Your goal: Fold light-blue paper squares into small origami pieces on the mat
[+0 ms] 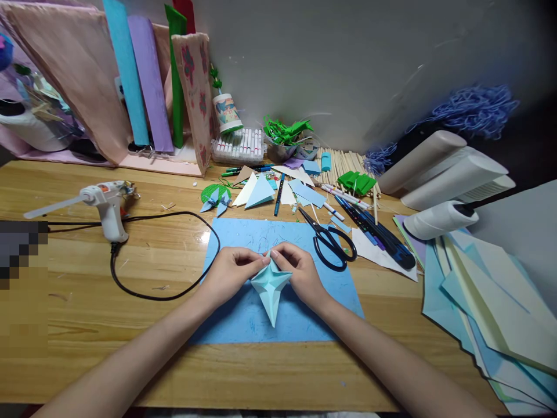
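Observation:
A pale turquoise folded paper star [271, 285] with pointed tips is held over the blue mat [235, 319]. My left hand [237, 268] pinches its upper point from the left, thumb and fingers closed. From the other side my right hand [300, 268] pinches the same upper area, its fingertips close to those of the left. The longest tip of the star points down toward me. Black-handled scissors [333, 244] lie to the right of my right hand, partly on the mat.
At left stands a white glue gun [111, 212] with its black cable [152, 298] looping toward the mat. Behind the mat lie paper triangles [260, 191], pens and a black utility knife [394, 247]. Coloured paper sheets [500, 290] are stacked at right, near white rolls [439, 220].

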Motion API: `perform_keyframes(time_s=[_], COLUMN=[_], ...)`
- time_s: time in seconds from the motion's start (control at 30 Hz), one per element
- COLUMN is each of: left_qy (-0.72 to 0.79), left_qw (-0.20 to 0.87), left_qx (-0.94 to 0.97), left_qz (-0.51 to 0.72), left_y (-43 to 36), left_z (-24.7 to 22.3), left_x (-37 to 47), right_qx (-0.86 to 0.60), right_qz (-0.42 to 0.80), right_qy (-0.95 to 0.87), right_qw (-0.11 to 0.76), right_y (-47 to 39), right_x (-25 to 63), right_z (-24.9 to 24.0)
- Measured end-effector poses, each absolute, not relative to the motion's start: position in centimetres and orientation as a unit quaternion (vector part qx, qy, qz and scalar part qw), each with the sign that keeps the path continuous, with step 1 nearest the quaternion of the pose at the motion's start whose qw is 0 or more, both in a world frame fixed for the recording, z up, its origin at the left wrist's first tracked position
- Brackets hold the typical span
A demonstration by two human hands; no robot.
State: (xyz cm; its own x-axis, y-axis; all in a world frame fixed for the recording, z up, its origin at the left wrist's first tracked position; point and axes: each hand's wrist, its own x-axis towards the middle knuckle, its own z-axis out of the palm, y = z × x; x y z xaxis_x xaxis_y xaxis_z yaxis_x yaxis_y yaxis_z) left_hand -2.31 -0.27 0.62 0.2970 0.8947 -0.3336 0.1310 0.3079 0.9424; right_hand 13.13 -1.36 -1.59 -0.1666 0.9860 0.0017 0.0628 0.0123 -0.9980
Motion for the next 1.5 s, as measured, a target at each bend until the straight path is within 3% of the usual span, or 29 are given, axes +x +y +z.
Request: perform_keyframes(time_s=[1.07,1.3,1.5], left_qy=[0.484,0.479,0.453], left_qw=[0.568,0.589,0.66], left_qx=[0.588,0.568,0.517], left_qz=[0.311,0.318,0.304], left_y=[-0.8,-0.76,-0.67], left_z=[0.56,0.55,0.97], left_x=[-2.04,-2.23,-2.05], right_qx=[-0.46,-0.422,-0.458], right_qz=[0.514,0.572,0.547], right_qy=[-0.558,-0.555,-0.523], right_qw=[0.462,0.432,0.466], right_y=[-1.23,-0.72,-0.61], right_x=[13.02,13.35,13.37], right_z=[-1.25,-1.68,-1.57])
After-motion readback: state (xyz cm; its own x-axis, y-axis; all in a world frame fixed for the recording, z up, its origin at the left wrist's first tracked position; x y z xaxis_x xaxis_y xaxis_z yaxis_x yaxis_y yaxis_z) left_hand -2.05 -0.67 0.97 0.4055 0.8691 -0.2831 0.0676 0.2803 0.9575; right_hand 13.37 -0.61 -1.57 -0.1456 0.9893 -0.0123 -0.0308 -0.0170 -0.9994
